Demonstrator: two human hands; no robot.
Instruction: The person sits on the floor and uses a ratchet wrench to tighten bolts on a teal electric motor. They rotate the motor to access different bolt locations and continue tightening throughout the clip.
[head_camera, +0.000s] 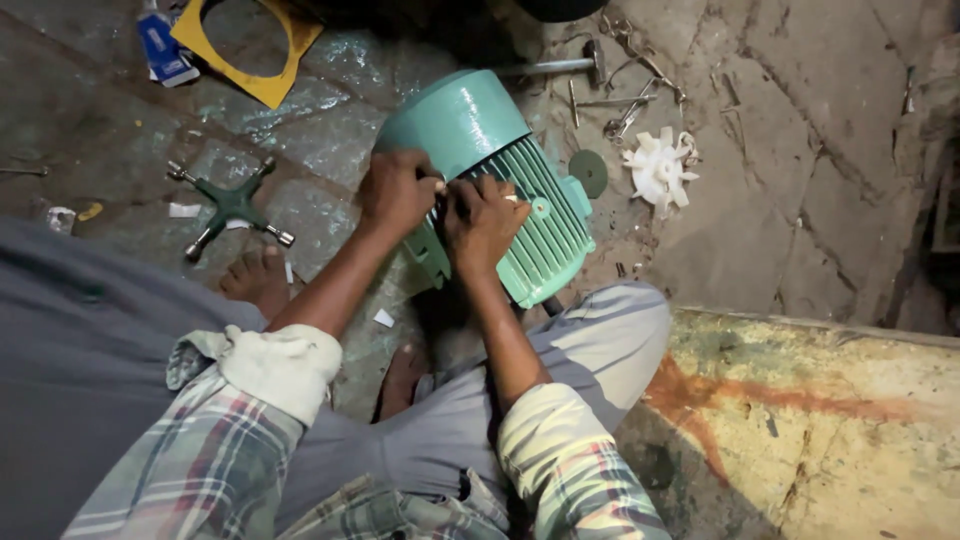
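Hands, two: left hand (396, 190) and right hand (484, 218), fingers curled together against one green motor (500, 170). Nearby, one white fan (659, 168), one cross wrench (230, 205), one yellow gasket (268, 80).

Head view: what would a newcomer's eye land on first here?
The teal finned electric motor lying on the floor at centre, with the left hand and right hand pressed against its ribbed side. Next, the white plastic fan to its right, and the green cross wrench to its left.
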